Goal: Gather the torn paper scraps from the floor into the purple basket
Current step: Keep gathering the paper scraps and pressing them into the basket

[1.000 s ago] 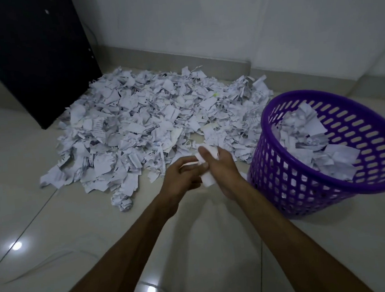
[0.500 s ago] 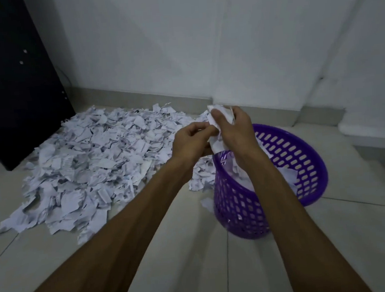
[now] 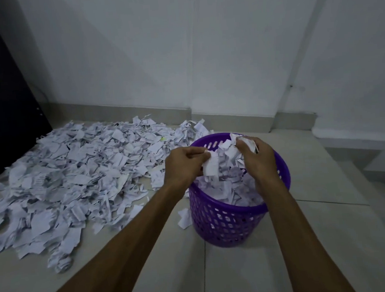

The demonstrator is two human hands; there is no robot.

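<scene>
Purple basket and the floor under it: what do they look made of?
Purple basket: looks like moulded plastic, going by its uniform colour, smooth rim and regular slotted wall. Floor: looks like glazed tile, pale and slightly glossy, with straight grout lines; ceramic or stone I cannot tell.

Faint print lines mark the paper scraps (image 3: pixel 78 179) on the floor and in both hands; none is legible.

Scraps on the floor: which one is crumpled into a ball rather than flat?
The crumpled ball at the near edge of the pile, on the left, well apart from the basket. The scraps around it lie as flat torn pieces.
</scene>
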